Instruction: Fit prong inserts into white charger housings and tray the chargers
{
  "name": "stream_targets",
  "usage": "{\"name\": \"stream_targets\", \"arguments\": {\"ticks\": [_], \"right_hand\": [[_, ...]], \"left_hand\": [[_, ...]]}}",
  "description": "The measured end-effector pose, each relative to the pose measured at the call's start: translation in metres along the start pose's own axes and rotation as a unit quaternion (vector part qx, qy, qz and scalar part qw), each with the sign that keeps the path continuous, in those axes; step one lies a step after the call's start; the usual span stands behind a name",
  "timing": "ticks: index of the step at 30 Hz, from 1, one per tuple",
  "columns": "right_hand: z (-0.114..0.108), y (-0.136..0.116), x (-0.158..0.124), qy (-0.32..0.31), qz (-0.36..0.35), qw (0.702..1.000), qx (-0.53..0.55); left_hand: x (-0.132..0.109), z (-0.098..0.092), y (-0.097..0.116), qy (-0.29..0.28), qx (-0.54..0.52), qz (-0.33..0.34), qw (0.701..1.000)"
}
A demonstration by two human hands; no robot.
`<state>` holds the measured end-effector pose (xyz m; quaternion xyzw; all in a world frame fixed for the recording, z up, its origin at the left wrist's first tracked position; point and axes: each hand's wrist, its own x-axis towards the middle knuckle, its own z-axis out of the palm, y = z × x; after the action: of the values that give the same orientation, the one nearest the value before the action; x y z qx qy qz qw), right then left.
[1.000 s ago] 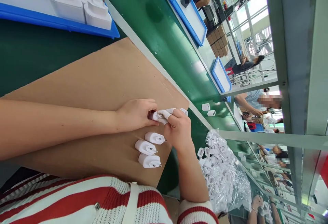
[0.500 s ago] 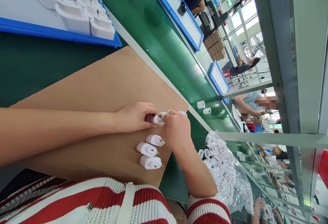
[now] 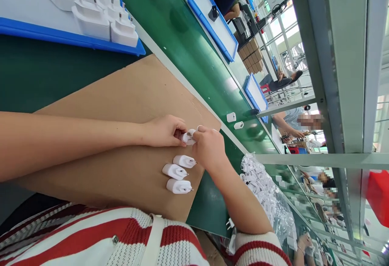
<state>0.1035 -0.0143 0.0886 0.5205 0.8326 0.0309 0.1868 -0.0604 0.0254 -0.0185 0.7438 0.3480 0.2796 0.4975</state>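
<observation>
My left hand (image 3: pixel 165 131) pinches a white plug charger (image 3: pixel 187 137) by its body, thumb and fingers closed on it. From the other side my right hand (image 3: pixel 209 146) is closed with its fingertips at the charger's pin end, which they partly hide. Just below the hands, three white chargers (image 3: pixel 178 186) lie in a loose row on the brown cardboard (image 3: pixel 121 176), their pins pointing right. A small white edge shows behind the knuckles of my right hand; what it belongs to is hidden.
A blue-rimmed tray (image 3: pixel 91 46) with several white chargers sits at upper left. Beyond the cardboard runs a green conveyor (image 3: pixel 182 47) carrying two white pieces (image 3: pixel 231 117). A clear bag (image 3: pixel 267 193) of white parts lies right of my forearm. Other people sit across the line.
My view has shifted slightly. Both hands stay together at the charger, and the white piece seen beyond my right hand is now mostly hidden. The three chargers stay in their row.
</observation>
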Motion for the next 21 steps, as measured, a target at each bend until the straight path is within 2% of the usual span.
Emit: {"name": "stream_targets", "arguments": {"ticks": [4, 7, 9, 11, 13, 15, 16, 18, 21], "right_hand": [[0.003, 0.008, 0.006, 0.014, 0.012, 0.999, 0.047], [0.018, 0.017, -0.001, 0.071, 0.056, 0.981, 0.172], [0.033, 0.022, -0.017, 0.132, 0.075, 0.939, 0.31], [0.05, 0.023, -0.043, 0.21, 0.098, 0.871, 0.434], [0.069, 0.016, -0.078, 0.285, 0.13, 0.803, 0.506], [0.087, 0.0, -0.112, 0.322, 0.139, 0.753, 0.557], [0.095, -0.011, -0.125, 0.317, 0.13, 0.735, 0.585], [0.11, -0.033, -0.14, 0.264, 0.111, 0.711, 0.643], [0.126, -0.059, -0.13, 0.172, 0.087, 0.704, 0.684]], "left_hand": [[-0.001, 0.002, 0.002, 0.012, 0.007, -0.022, 1.0], [-0.004, 0.006, 0.005, 0.022, 0.027, -0.025, 0.999], [-0.007, 0.009, 0.008, 0.014, 0.031, -0.026, 0.999], [-0.01, 0.01, 0.011, -0.016, 0.028, -0.019, 0.999], [-0.013, 0.009, 0.011, -0.065, 0.024, -0.003, 0.998], [-0.018, 0.006, 0.009, -0.097, 0.016, 0.005, 0.995], [-0.021, 0.006, 0.007, -0.094, 0.008, 0.003, 0.996], [-0.03, 0.012, 0.005, -0.049, -0.022, -0.023, 0.998], [-0.048, 0.038, 0.006, 0.021, -0.068, -0.09, 0.993]]}}
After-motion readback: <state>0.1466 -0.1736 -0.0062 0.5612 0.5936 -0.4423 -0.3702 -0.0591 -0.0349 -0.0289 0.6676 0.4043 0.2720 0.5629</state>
